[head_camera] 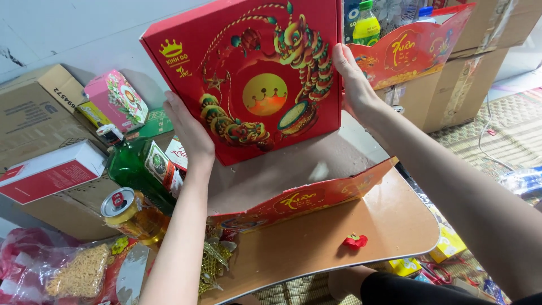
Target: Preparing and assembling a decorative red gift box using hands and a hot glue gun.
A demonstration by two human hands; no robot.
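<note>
I hold a flat square red gift box [254, 73] upright in front of me, its lid printed with a colourful lion-dance figure and a yellow moon. My left hand [189, 130] grips its lower left edge. My right hand [351, 76] presses flat on its right edge. Under the box lies an unfolded red cardboard tray [316, 195] with a scalloped printed rim and a grey inner face, resting on a small wooden table [361, 231].
A small red ornament [354, 242] lies on the table. At left are a green bottle [132, 166], a gold drink can [127, 212], a red-and-white box [51, 172], a pink box [116, 99], brown cartons and a noodle bag [79, 277]. A second red tray [412, 48] leans on cartons at right.
</note>
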